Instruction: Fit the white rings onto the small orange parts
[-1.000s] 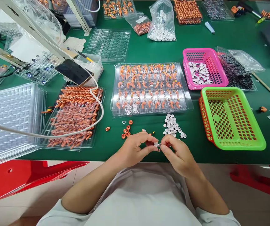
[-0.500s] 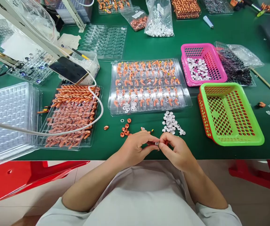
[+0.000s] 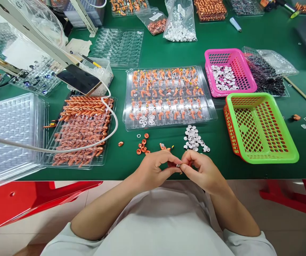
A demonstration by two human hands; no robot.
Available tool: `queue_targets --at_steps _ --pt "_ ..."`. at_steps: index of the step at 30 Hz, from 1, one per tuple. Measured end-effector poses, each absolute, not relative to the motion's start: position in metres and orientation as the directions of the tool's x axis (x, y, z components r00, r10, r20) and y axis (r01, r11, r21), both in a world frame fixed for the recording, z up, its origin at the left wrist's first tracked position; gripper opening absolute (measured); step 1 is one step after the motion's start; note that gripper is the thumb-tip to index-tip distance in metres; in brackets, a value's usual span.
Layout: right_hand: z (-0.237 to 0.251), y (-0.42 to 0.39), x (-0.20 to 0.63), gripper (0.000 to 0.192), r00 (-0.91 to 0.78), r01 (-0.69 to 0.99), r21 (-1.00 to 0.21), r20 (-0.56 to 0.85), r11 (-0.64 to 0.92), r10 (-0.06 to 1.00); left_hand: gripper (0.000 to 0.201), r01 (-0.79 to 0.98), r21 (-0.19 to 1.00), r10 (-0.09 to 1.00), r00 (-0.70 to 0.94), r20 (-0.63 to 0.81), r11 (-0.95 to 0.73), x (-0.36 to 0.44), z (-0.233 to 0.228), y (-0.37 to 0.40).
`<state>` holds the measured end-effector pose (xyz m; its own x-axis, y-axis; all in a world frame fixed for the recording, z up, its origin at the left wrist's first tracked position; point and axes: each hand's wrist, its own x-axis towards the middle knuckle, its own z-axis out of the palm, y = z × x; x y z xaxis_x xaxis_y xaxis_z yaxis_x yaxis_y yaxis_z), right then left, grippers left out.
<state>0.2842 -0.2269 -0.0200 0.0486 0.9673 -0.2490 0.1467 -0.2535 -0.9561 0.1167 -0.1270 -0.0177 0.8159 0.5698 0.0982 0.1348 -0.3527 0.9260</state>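
My left hand (image 3: 153, 170) and my right hand (image 3: 202, 170) meet fingertip to fingertip at the near edge of the green table (image 3: 168, 53). Both pinch one tiny silvery part (image 3: 178, 165) between thumb and fingers. Just beyond my fingers lie a small heap of white discs (image 3: 194, 139), several loose orange rings (image 3: 142, 146) and an orange piece (image 3: 162, 146). Farther back is a clear tray (image 3: 168, 97) of orange parts in rows.
A green basket (image 3: 261, 128) lies at the right, a pink basket (image 3: 229, 73) of white discs behind it. At the left are a tray of orange pieces (image 3: 82, 129), stacked clear trays (image 3: 9, 135), a phone (image 3: 78, 79) and a white cable (image 3: 62, 149). Bags of parts stand at the back.
My hands stay together on the small part, with slight finger shifts. The view has tilted a little, so the table contents sit slightly higher in the frame.
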Motion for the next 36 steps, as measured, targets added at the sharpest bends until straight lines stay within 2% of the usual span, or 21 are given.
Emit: queue_targets --at_steps 4,9,13,15,18,22,25,29,36 --pt "-0.018 -0.229 0.283 0.012 0.032 0.107 -0.96 -0.258 -0.26 0.966 0.007 0.092 0.915 0.553 0.819 0.154 -0.392 0.116 -0.014 -0.13" --pt "-0.024 -0.225 0.284 0.014 -0.038 -0.036 -0.951 -0.307 -0.308 0.951 0.009 0.063 0.883 0.537 0.813 0.224 -0.465 0.115 -0.014 -0.132" --pt "-0.031 -0.22 0.286 0.018 -0.12 -0.179 -0.908 -0.362 -0.379 0.924 0.012 0.071 0.895 0.557 0.804 0.21 -0.44 0.113 -0.018 -0.134" --pt "-0.031 -0.22 0.286 0.018 -0.14 -0.19 -0.903 -0.364 -0.386 0.921 0.01 0.084 0.912 0.575 0.799 0.179 -0.401 0.112 -0.018 -0.134" --pt "-0.027 -0.221 0.283 0.014 -0.046 -0.067 -0.943 -0.324 -0.327 0.945 0.008 0.146 0.956 0.613 0.789 0.043 -0.255 0.112 -0.016 -0.134" --pt "-0.019 -0.224 0.277 0.011 0.14 0.146 -0.962 -0.211 -0.231 0.967 0.012 0.191 0.98 0.624 0.758 -0.187 0.063 0.114 -0.014 -0.133" --pt "-0.018 -0.228 0.274 0.007 0.172 0.173 -0.973 -0.123 -0.153 0.977 0.012 0.134 0.964 0.621 0.743 -0.252 0.23 0.117 -0.016 -0.132" --pt "-0.021 -0.234 0.271 0.014 0.174 0.148 -0.987 -0.028 -0.055 0.984 0.008 0.109 0.942 0.634 0.714 -0.296 0.318 0.12 -0.018 -0.133" --pt "-0.027 -0.237 0.263 0.028 0.234 0.35 -0.933 0.173 0.083 0.957 0.003 0.112 0.918 0.651 0.673 -0.351 0.38 0.124 -0.02 -0.137"
